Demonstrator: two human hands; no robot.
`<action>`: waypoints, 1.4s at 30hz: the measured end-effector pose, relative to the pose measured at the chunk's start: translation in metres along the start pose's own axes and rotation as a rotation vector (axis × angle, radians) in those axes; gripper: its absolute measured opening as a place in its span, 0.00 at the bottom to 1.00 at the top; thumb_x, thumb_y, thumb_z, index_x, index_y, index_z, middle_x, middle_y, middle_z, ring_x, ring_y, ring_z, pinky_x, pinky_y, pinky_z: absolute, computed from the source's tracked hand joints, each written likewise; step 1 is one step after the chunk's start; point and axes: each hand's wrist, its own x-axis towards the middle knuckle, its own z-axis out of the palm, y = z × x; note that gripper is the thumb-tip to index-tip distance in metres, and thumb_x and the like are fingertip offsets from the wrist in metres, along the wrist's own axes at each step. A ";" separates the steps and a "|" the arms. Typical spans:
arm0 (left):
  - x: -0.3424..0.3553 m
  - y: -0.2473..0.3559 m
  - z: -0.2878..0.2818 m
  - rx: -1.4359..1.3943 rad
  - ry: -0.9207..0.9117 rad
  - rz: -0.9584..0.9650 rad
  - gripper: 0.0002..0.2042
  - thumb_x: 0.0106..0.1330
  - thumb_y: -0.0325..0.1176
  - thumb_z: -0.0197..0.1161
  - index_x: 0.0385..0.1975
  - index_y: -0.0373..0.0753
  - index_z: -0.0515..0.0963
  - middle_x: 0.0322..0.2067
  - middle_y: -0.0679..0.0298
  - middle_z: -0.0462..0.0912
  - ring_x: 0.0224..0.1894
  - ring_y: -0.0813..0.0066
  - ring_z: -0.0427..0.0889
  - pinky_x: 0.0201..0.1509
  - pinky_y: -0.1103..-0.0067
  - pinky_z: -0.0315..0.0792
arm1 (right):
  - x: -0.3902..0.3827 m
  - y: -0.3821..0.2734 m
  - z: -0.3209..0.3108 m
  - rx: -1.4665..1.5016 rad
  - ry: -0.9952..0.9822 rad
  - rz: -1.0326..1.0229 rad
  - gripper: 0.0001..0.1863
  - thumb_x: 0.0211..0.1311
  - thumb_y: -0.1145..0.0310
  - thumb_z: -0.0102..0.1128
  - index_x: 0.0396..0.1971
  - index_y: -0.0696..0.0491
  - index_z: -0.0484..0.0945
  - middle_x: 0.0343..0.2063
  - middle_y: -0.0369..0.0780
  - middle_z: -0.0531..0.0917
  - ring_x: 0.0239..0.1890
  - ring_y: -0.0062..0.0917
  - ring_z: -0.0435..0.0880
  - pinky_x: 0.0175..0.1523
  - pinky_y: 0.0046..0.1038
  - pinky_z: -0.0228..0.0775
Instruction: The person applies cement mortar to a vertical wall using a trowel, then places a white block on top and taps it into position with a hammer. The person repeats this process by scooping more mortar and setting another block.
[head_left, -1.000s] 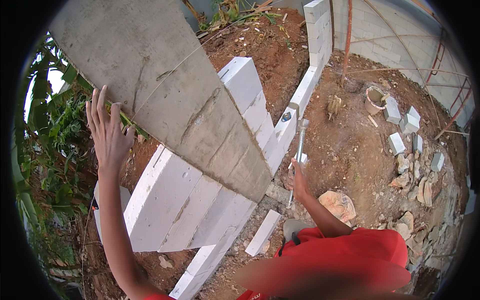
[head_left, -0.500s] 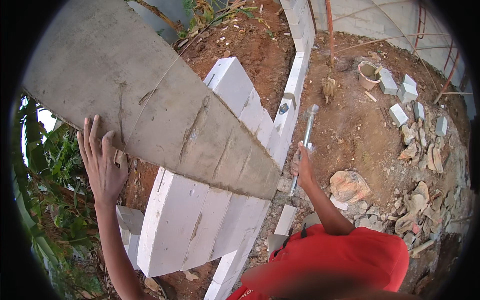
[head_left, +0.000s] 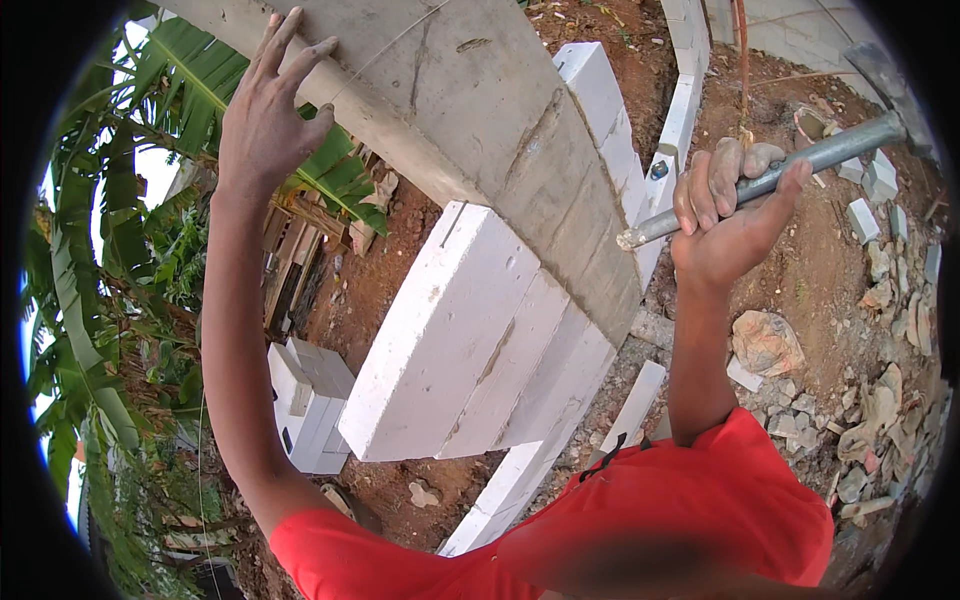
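My left hand [head_left: 265, 135] lies with spread fingers on the edge of a grey concrete column [head_left: 500, 110]. A thin line [head_left: 392, 46] runs across the column's face near those fingers. Raised to the right of the column, my right hand [head_left: 735, 210] is wrapped round the metal shaft of a claw hammer [head_left: 845, 145]. The hammer's dark head points up to the far right, and its handle end overlaps the column's edge in view. White blocks [head_left: 455, 345] form a stub wall against the near side of the column, and more white blocks [head_left: 600, 90] adjoin its far side.
A low white block wall [head_left: 680, 125] runs off to the back. Banana plants [head_left: 100, 290] fill the left. Stacked blocks [head_left: 325, 400] stand on the ground at lower left. Loose blocks [head_left: 862, 220], a crumpled sack [head_left: 768, 342] and rubble lie on the soil at right.
My right hand has lifted the hammer toward me, its head now swung up to the far right. My left hand has slid farther up along the column's edge. The view has shifted left.
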 end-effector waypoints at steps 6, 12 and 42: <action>0.011 0.003 0.005 -0.130 0.040 0.026 0.30 0.52 0.33 0.67 0.61 0.54 0.80 0.78 0.66 0.59 0.80 0.60 0.56 0.75 0.60 0.69 | -0.034 0.073 0.069 0.083 0.090 -0.231 0.29 0.76 0.33 0.45 0.27 0.44 0.60 0.12 0.28 0.58 0.09 0.14 0.52 0.12 0.21 0.44; -0.005 -0.016 0.013 -0.077 -0.030 0.008 0.31 0.50 0.36 0.68 0.60 0.53 0.78 0.78 0.59 0.57 0.80 0.58 0.55 0.73 0.61 0.72 | -0.063 0.138 0.114 0.272 0.173 0.758 0.24 0.77 0.42 0.52 0.29 0.45 0.63 0.14 0.26 0.60 0.11 0.13 0.53 0.14 0.20 0.41; 0.004 -0.005 -0.006 -0.055 -0.138 -0.007 0.26 0.55 0.38 0.66 0.58 0.53 0.83 0.75 0.72 0.66 0.81 0.58 0.51 0.81 0.56 0.61 | -0.044 0.118 0.106 0.243 0.089 0.817 0.22 0.77 0.45 0.54 0.28 0.44 0.64 0.13 0.27 0.59 0.09 0.10 0.53 0.12 0.18 0.42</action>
